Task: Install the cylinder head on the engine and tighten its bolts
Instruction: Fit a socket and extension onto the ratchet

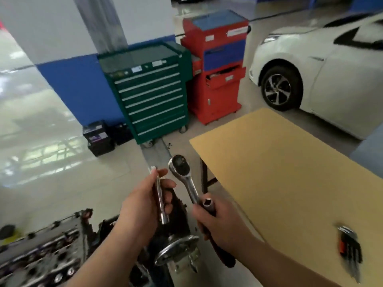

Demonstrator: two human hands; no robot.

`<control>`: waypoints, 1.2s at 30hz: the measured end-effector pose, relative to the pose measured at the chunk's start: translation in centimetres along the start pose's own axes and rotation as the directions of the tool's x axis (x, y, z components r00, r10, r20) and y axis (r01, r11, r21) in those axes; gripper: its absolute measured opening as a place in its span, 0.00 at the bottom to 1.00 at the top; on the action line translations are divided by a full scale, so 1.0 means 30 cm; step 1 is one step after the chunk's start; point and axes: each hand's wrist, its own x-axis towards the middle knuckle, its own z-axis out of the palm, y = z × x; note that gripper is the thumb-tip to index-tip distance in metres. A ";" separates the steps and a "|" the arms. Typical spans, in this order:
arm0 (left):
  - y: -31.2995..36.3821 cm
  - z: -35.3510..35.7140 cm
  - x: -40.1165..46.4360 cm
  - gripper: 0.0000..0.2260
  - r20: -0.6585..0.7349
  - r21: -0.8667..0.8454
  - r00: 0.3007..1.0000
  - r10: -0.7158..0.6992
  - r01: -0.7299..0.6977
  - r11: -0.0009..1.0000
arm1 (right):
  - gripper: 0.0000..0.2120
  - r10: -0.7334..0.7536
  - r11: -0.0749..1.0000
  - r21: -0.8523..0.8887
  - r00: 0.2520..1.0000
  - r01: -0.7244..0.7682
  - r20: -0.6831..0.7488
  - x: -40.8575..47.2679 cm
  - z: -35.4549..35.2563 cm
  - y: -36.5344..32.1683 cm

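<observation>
Both hands hold tools above the engine point(47, 251).

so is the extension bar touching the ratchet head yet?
Apart. The head view shows floor between the extension bar in the left hand and the ratchet held by the right hand.

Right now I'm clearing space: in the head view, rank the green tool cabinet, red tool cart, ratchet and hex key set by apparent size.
1. green tool cabinet
2. red tool cart, close to the cabinet
3. ratchet, nearer the camera
4. hex key set
</observation>
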 end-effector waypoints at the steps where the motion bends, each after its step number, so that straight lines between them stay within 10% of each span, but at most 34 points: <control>1: 0.032 -0.057 -0.034 0.21 -0.011 -0.032 0.999 0.042 -0.042 0.999 | 0.15 -0.032 0.999 -0.005 0.999 0.032 0.025 0.002 0.060 -0.038; 8: 0.209 -0.496 -0.279 0.16 -0.065 -0.228 0.977 0.204 -0.213 0.950 | 0.07 -0.114 0.992 0.087 0.963 0.096 0.243 -0.032 0.522 -0.213; 12: 0.274 -0.750 -0.384 0.11 -0.140 -0.427 0.966 0.219 -0.258 0.867 | 0.20 -0.005 0.929 0.346 0.933 -0.128 0.359 -0.041 0.803 -0.303; 15: 0.294 -0.924 -0.437 0.07 -0.201 -0.411 0.931 0.306 -0.363 0.836 | 0.07 0.080 0.860 0.436 0.915 -0.264 0.396 -0.041 1.001 -0.376; 28: 0.345 -1.185 -0.592 0.18 -0.262 0.077 0.809 0.526 -0.526 0.847 | 0.06 -0.102 0.978 -0.122 0.898 0.169 0.427 -0.040 1.380 -0.517; 36: 0.375 -1.226 -0.664 0.19 0.191 -0.079 0.747 0.637 -0.635 0.768 | 0.30 0.099 0.824 0.290 0.628 -0.487 0.772 -0.087 1.351 -0.597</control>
